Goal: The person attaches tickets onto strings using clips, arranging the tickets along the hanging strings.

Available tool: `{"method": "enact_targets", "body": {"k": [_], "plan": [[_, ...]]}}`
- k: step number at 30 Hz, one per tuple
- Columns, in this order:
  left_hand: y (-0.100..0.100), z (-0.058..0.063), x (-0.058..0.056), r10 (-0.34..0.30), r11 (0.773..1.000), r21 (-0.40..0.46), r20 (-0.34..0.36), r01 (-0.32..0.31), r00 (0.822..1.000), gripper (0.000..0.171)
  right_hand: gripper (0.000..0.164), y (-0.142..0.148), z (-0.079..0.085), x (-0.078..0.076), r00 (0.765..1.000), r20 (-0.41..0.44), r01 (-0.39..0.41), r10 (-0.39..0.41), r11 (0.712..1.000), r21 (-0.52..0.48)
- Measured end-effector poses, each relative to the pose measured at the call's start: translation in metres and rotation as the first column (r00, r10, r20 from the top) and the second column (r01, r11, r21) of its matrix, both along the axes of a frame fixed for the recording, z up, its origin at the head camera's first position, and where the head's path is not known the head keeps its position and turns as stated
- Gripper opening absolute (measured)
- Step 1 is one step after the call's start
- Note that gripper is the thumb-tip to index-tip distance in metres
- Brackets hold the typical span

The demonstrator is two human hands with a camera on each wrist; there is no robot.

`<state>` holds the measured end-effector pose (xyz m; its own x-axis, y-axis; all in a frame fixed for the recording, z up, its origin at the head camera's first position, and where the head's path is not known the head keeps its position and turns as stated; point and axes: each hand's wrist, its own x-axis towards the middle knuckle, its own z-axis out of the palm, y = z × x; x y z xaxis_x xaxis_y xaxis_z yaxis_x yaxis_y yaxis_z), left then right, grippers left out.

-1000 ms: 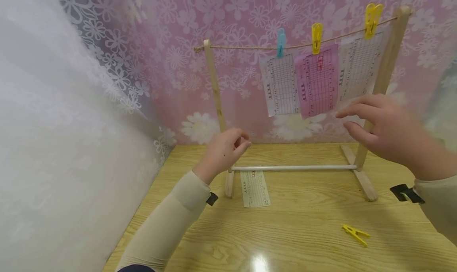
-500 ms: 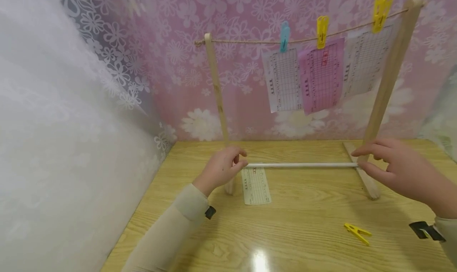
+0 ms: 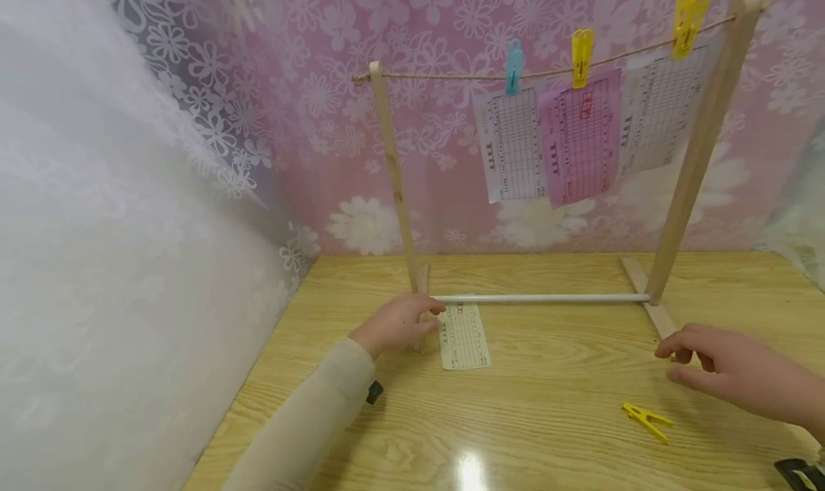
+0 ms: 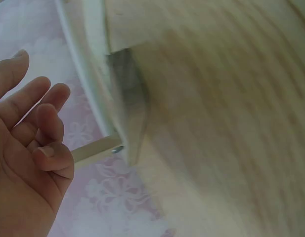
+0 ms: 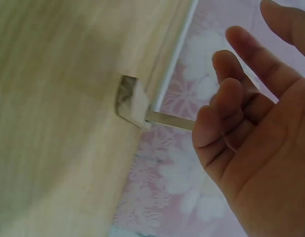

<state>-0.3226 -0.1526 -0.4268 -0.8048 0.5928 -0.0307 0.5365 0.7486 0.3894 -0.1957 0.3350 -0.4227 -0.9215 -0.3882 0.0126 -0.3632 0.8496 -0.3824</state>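
My left hand [image 3: 399, 323] hovers by the stand's left foot, its fingertips just left of a pale yellow printed slip [image 3: 467, 337] lying on the table. In the left wrist view its fingers are loosely bent around nothing. My right hand [image 3: 735, 366] hangs above the table by the right foot [image 3: 660, 321] of the wooden stand [image 3: 699, 162]. Its palm is bare in the right wrist view, fingers half curled. Below and left of that hand, a yellow clothespin [image 3: 647, 420] lies on the wood.
A twine line [image 3: 445, 76] spans the stand's two posts. From it hang a white slip [image 3: 512, 144] under a blue clothespin [image 3: 513, 66], a pink slip [image 3: 580, 140] and another white slip [image 3: 660, 112] under yellow clothespins. A white rod [image 3: 548, 298] joins the posts low down.
My right hand has come down from beside the hanging slips to low over the table, near the loose clothespin. My left hand has lowered toward the yellow slip, its fingers parting slightly.
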Motion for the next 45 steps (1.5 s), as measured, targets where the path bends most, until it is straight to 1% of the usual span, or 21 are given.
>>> {"method": "enact_targets", "body": {"k": [3, 6, 7, 10, 13, 16, 20, 23, 28, 32, 34, 36, 38, 40, 42, 45], "plan": [[0.0, -0.01, -0.005, -0.035, 0.999, -0.039, 0.017, 0.035, 0.999, 0.043, 0.023, 0.006, -0.011, 0.001, 0.993, 0.099, -0.066, 0.071, 0.996, -0.054], [0.001, -0.018, -0.008, -0.074, 0.991, -0.11, -0.011, 0.072, 0.997, 0.043, 0.013, 0.009, -0.019, 0.0, 0.977, 0.16, -0.125, 0.141, 0.986, -0.108], [0.002, -0.02, -0.008, -0.082, 0.988, -0.136, -0.021, 0.079, 0.996, 0.043, 0.012, 0.01, -0.022, -0.001, 0.97, 0.182, -0.138, 0.16, 0.982, -0.127], [0.004, -0.022, -0.007, -0.103, 0.976, -0.196, -0.038, 0.093, 0.994, 0.043, 0.017, 0.01, -0.031, -0.001, 0.95, 0.232, -0.169, 0.209, 0.969, -0.182], [0.005, -0.024, -0.007, -0.116, 0.97, -0.217, -0.033, 0.106, 0.993, 0.045, 0.022, 0.01, -0.04, 0.001, 0.927, 0.287, -0.178, 0.24, 0.958, -0.224], [0.006, -0.023, -0.004, -0.131, 0.967, -0.225, -0.032, 0.121, 0.991, 0.048, 0.025, 0.009, -0.044, 0.004, 0.916, 0.308, -0.184, 0.257, 0.952, -0.245], [0.005, -0.021, 0.004, -0.152, 0.965, -0.22, -0.036, 0.141, 0.988, 0.044, 0.026, 0.007, -0.046, 0.007, 0.924, 0.275, -0.202, 0.265, 0.95, -0.237], [0.003, -0.022, 0.011, -0.16, 0.967, -0.207, -0.032, 0.15, 0.987, 0.042, 0.029, 0.004, -0.047, 0.008, 0.93, 0.255, -0.208, 0.266, 0.95, -0.231], [-0.001, -0.023, 0.022, -0.183, 0.966, -0.185, -0.003, 0.179, 0.983, 0.041, 0.037, 0.0, -0.05, 0.008, 0.928, 0.246, -0.218, 0.279, 0.944, -0.248], [-0.002, -0.019, 0.029, -0.202, 0.962, -0.178, 0.038, 0.206, 0.979, 0.039, 0.041, -0.001, -0.051, 0.008, 0.927, 0.258, -0.215, 0.273, 0.949, -0.232], [-0.001, -0.016, 0.031, -0.196, 0.965, -0.163, 0.065, 0.204, 0.978, 0.038, 0.042, -0.001, -0.051, 0.007, 0.927, 0.258, -0.217, 0.271, 0.951, -0.221], [0.001, -0.013, 0.028, -0.18, 0.972, -0.144, 0.062, 0.187, 0.982, 0.038, 0.042, -0.002, -0.05, 0.007, 0.928, 0.259, -0.216, 0.267, 0.954, -0.207], [0.004, -0.01, 0.022, -0.147, 0.98, -0.128, 0.047, 0.152, 0.988, 0.039, 0.04, -0.003, -0.048, 0.006, 0.93, 0.262, -0.21, 0.258, 0.958, -0.197], [0.007, -0.009, 0.014, -0.106, 0.988, -0.11, 0.029, 0.109, 0.994, 0.04, 0.036, -0.003, -0.046, 0.006, 0.929, 0.269, -0.206, 0.253, 0.96, -0.191], [0.012, -0.008, 0.005, -0.078, 0.99, -0.113, 0.016, 0.079, 0.997, 0.04, 0.033, -0.004, -0.044, 0.005, 0.926, 0.287, -0.196, 0.246, 0.962, -0.192], [0.016, -0.009, -0.006, -0.055, 0.991, -0.12, 0.035, 0.059, 0.998, 0.041, 0.033, -0.004, -0.042, 0.005, 0.921, 0.295, -0.2, 0.253, 0.96, -0.198]]}}
